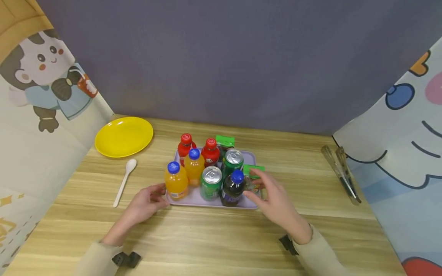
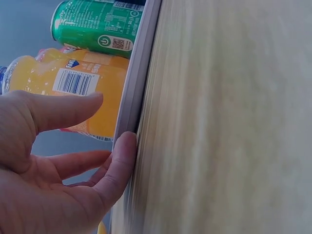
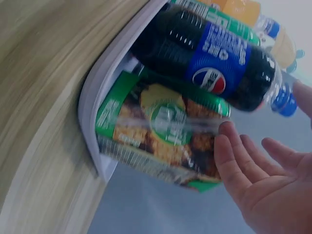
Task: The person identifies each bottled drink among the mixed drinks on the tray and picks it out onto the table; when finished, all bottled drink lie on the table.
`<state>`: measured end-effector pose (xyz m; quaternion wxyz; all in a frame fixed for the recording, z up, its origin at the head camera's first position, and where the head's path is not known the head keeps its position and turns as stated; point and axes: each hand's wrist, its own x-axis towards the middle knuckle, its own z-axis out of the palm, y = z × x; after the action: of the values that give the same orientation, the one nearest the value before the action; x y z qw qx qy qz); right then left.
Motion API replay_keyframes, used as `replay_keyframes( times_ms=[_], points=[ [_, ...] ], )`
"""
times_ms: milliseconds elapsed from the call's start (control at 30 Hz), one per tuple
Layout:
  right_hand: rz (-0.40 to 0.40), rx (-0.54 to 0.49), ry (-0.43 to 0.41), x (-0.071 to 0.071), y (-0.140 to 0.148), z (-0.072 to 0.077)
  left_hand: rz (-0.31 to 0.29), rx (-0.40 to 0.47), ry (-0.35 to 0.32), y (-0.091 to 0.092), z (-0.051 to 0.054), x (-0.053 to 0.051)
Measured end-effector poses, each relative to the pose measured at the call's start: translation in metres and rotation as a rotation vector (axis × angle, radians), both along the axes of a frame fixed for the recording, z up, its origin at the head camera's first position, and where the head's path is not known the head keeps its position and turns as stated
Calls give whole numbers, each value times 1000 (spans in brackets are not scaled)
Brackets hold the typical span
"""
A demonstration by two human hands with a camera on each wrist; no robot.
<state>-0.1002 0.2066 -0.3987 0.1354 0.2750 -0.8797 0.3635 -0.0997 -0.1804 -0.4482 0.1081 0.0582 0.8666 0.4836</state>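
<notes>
A lilac tray [image 1: 195,201] carries drinks and snack packs. My left hand [image 1: 146,203] is at its front left corner, beside an orange soda bottle [image 1: 176,183]. In the left wrist view its fingertips [image 2: 125,146] touch the tray's rim and the thumb lies in front of the bottle. My right hand [image 1: 274,197] is at the right end, near a dark Pepsi bottle [image 1: 232,190] with a blue cap. In the right wrist view its fingertips [image 3: 225,141] meet the end of a green-edged cracker pack [image 3: 163,124], while the thumb is near the bottle cap.
On the tray stand two green cans [image 1: 211,184], another orange bottle [image 1: 194,168], two red-capped bottles [image 1: 210,152] and a second green pack [image 1: 225,141] behind. A yellow plate [image 1: 124,137] and white spoon [image 1: 125,183] lie left; metal tongs [image 1: 340,172] lie right.
</notes>
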Motion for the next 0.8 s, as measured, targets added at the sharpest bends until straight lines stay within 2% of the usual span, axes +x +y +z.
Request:
replay_keyframes(
  times_ms=[300,800],
  points=[
    [-11,25,-20,0,-17,0,-2,-57,49,2,-1,1],
    [-24,67,-1,0,-29,-4,31,-112,44,8,-2,1]
  ],
)
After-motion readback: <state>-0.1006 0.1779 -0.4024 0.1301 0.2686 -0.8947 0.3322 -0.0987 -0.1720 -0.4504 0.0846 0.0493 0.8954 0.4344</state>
